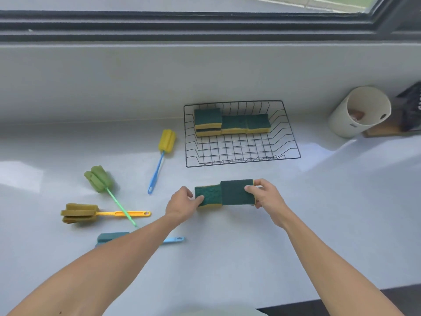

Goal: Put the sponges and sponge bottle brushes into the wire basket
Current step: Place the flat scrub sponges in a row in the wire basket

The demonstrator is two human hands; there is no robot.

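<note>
The black wire basket [289, 131] stands on the white counter and holds several green-and-yellow sponges [234, 124] along its far side. In front of it, my left hand [182, 201] grips a green-and-yellow sponge [208, 196]. My right hand [266, 197] grips a second sponge [235, 191] that partly overlaps the first. To the left lie sponge bottle brushes: a yellow head on a blue handle [167, 140], a green one [99, 179], an olive one on a yellow handle [78, 213], and a teal one [111, 237] partly hidden by my left forearm.
A white cylindrical container [355, 112] lies tilted at the back right, next to a dark object on a wooden board [385, 131]. Behind the basket rises a white ledge [136, 76] under a dark window frame. The counter's front edge drops off at the lower right.
</note>
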